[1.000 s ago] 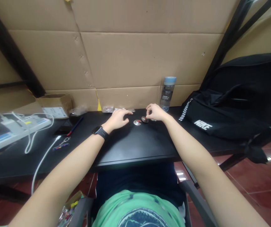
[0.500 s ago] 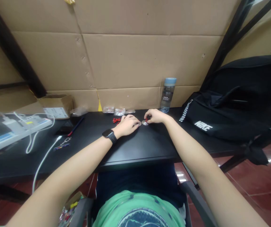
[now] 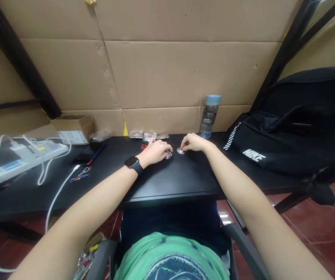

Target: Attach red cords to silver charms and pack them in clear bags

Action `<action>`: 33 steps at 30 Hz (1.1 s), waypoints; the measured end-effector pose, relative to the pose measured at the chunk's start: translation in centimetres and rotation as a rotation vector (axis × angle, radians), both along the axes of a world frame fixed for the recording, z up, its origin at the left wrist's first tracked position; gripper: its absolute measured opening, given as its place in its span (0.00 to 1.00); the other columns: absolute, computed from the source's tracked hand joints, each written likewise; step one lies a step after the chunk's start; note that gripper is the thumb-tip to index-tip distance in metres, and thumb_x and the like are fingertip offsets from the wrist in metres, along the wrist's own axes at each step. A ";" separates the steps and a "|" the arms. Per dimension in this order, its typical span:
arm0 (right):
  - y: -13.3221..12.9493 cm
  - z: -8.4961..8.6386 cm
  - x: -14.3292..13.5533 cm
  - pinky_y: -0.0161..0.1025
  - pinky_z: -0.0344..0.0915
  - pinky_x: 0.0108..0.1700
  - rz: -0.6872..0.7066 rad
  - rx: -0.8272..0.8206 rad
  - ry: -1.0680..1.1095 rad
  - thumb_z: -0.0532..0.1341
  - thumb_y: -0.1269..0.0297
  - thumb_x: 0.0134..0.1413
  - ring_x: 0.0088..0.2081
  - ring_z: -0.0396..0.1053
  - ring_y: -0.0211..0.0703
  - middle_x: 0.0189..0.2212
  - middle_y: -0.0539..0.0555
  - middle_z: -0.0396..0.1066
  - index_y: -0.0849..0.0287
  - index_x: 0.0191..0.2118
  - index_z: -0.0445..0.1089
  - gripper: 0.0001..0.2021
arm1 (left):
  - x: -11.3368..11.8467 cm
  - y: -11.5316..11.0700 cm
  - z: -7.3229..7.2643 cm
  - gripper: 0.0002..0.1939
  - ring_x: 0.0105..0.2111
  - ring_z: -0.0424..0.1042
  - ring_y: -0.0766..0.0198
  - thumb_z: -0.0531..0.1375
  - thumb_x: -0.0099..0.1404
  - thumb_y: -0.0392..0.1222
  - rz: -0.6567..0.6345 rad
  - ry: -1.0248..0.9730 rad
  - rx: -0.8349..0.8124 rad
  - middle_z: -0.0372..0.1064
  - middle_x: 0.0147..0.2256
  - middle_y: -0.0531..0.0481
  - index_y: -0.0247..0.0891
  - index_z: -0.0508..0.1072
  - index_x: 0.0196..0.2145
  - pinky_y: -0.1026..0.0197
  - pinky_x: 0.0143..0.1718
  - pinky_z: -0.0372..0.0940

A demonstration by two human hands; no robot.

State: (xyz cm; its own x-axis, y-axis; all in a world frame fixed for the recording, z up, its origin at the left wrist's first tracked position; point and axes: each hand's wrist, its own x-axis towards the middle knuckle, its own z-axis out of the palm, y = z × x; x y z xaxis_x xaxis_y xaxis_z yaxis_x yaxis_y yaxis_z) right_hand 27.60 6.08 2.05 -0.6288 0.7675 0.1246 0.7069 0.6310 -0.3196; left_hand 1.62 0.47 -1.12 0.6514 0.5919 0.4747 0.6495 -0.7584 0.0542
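My left hand (image 3: 156,151), with a black watch on its wrist, is closed with its fingertips on a small clear suction cup (image 3: 169,156) lying on the black table. Just to the right, a second suction cup (image 3: 180,151) sits flat on the tabletop. The fingers of my right hand (image 3: 193,142) pinch the red piece at its top. Small red parts (image 3: 144,147) lie behind my left hand, which partly covers them. Along the back edge rest several small clear plastic packets (image 3: 136,134).
A water bottle (image 3: 209,116) stands behind my right hand, and a black bag (image 3: 295,124) fills the right side. On the left are a cardboard box (image 3: 73,128), a white power strip (image 3: 24,163) with cables, a pen (image 3: 96,154) and keys (image 3: 81,177). Cardboard (image 3: 161,74) walls the back.
My left hand has drawn slightly left, and its fingers have curled over the clear cup, widening the gap between the two cups. My right hand stays at its cup. The view shifted slightly.
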 end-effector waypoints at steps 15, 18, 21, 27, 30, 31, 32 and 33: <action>0.0 0.0 -0.5 0.33 0.65 0.36 -0.030 0.020 -0.054 0.70 0.68 0.49 0.31 0.75 0.41 0.28 0.50 0.81 0.56 0.33 0.83 0.04 | -0.2 -0.6 0.9 0.11 0.49 0.68 0.49 0.59 0.72 0.47 0.151 0.105 0.074 0.79 0.41 0.45 0.43 0.80 0.36 0.43 0.54 0.51; -0.2 0.1 -0.4 0.33 0.65 0.35 -0.028 0.019 -0.063 0.70 0.67 0.50 0.31 0.75 0.41 0.29 0.50 0.81 0.57 0.34 0.83 0.04 | -0.9 -0.1 1.3 0.14 0.52 0.67 0.48 0.57 0.73 0.51 0.240 0.039 0.020 0.77 0.47 0.45 0.45 0.80 0.41 0.43 0.55 0.53; -0.3 0.2 -0.4 0.34 0.65 0.36 -0.026 0.012 -0.064 0.70 0.66 0.50 0.31 0.76 0.41 0.30 0.51 0.81 0.57 0.34 0.82 0.04 | -3.2 1.2 1.8 0.15 0.56 0.65 0.44 0.57 0.71 0.54 0.390 0.000 -0.007 0.73 0.54 0.44 0.48 0.79 0.47 0.40 0.56 0.54; -0.4 0.3 -0.5 0.34 0.65 0.36 -0.025 -0.017 -0.055 0.70 0.64 0.49 0.32 0.76 0.42 0.31 0.51 0.81 0.57 0.37 0.82 0.08 | -11.8 4.1 2.3 0.28 0.62 0.57 0.31 0.62 0.64 0.56 0.861 -0.167 -0.021 0.61 0.64 0.35 0.44 0.71 0.59 0.31 0.57 0.56; -0.4 0.3 -0.6 0.35 0.66 0.38 -0.024 -0.026 -0.056 0.71 0.61 0.49 0.33 0.76 0.42 0.33 0.52 0.81 0.56 0.38 0.82 0.10 | -16.6 4.5 2.3 0.32 0.64 0.54 0.28 0.65 0.60 0.50 1.016 -0.288 0.039 0.56 0.68 0.34 0.43 0.69 0.61 0.27 0.59 0.54; -0.4 0.3 -0.6 0.35 0.66 0.38 -0.026 -0.030 -0.054 0.71 0.60 0.48 0.33 0.76 0.43 0.33 0.52 0.81 0.56 0.39 0.82 0.11 | -18.1 4.5 2.2 0.31 0.63 0.56 0.30 0.64 0.60 0.47 1.047 -0.356 0.076 0.58 0.67 0.35 0.43 0.70 0.60 0.28 0.58 0.56; -0.4 0.3 -0.6 0.35 0.66 0.38 -0.030 -0.034 -0.052 0.71 0.60 0.48 0.34 0.76 0.43 0.33 0.52 0.81 0.56 0.40 0.82 0.12 | -19.5 4.4 2.2 0.29 0.62 0.58 0.32 0.63 0.61 0.44 1.073 -0.436 0.125 0.62 0.64 0.35 0.43 0.70 0.60 0.29 0.58 0.57; -0.4 0.3 -0.6 0.36 0.66 0.38 -0.033 -0.037 -0.050 0.71 0.59 0.48 0.34 0.76 0.44 0.33 0.52 0.81 0.57 0.40 0.82 0.12 | -20.8 4.4 2.1 0.27 0.61 0.61 0.34 0.63 0.61 0.42 1.088 -0.508 0.161 0.66 0.61 0.35 0.41 0.71 0.59 0.30 0.59 0.57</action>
State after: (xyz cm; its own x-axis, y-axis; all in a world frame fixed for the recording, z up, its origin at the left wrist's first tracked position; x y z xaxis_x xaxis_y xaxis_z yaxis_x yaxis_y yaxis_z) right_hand 26.98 5.66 2.37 -0.6075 0.7917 0.0652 0.7430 0.5953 -0.3058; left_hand -19.14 4.87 1.01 -0.4320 0.6246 0.6506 0.8839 0.1497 0.4432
